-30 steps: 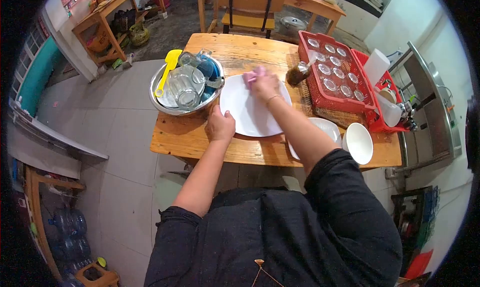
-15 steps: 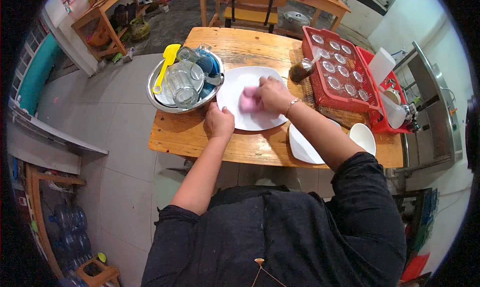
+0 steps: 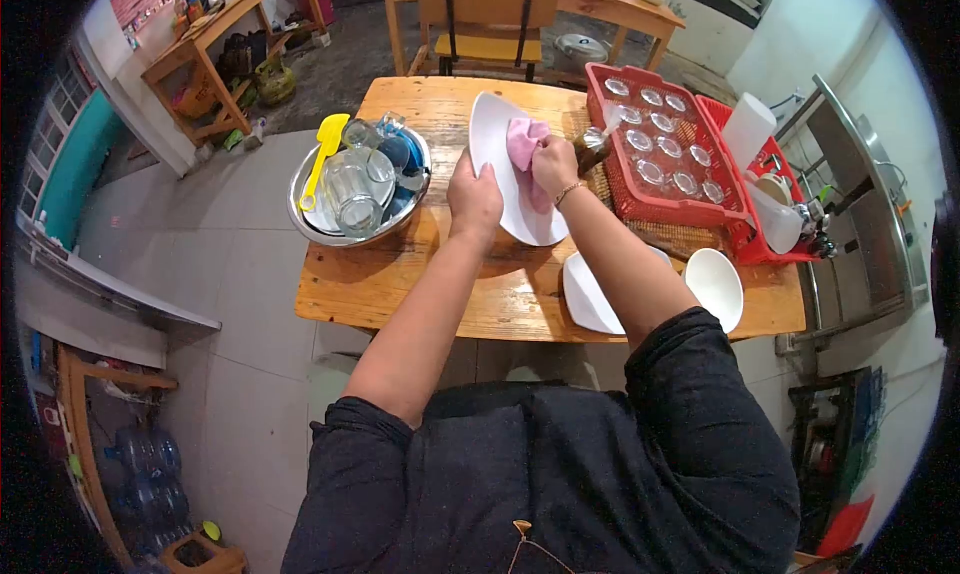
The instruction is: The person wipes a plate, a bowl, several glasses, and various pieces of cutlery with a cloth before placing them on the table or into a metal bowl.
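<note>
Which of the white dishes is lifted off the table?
The large white plate, tilted up in the left hand; the other plate and white bowl rest on the table.

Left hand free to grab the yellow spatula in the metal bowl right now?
Probably not: the left hand is gripping the tilted white plate that the right hand wipes with a pink cloth. The yellow spatula itself lies unblocked.

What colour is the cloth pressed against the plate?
Pink: the crumpled pink cloth, clearest in the head view.
</note>
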Tool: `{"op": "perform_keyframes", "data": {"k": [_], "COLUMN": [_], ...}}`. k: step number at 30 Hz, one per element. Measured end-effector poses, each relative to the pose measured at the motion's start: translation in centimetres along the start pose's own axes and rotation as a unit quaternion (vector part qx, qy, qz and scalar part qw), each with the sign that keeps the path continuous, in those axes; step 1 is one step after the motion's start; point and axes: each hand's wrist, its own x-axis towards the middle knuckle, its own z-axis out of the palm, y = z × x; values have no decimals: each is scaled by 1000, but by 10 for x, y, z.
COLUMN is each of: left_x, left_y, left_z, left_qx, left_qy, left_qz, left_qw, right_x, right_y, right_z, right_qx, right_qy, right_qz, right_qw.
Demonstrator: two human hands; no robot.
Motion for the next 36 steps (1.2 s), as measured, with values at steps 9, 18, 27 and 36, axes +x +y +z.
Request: {"op": "perform_keyframes", "data": {"k": [9, 18, 27, 36], "left_x": [3, -54, -61, -99], "left_y": [83, 110, 116, 135], "left_z": [-72, -107, -155, -128], "left_qx": [-61, -129, -132, -10], "left_qy": [32, -93, -20, -155], "left_qz": [108, -27, 7, -10], "left_qw": [992, 987, 991, 988], "right_x": [-116, -85, -179, -163], "right_y": [-75, -139, -132, -167], "right_z": [-82, -72, -97, -97], "right_qx": [-36, -73, -145, -132], "right_qy": [-112, 122, -205, 103], "right_qz": [-420, -308, -456, -572], "right_qw": [900, 941, 853, 803]}}
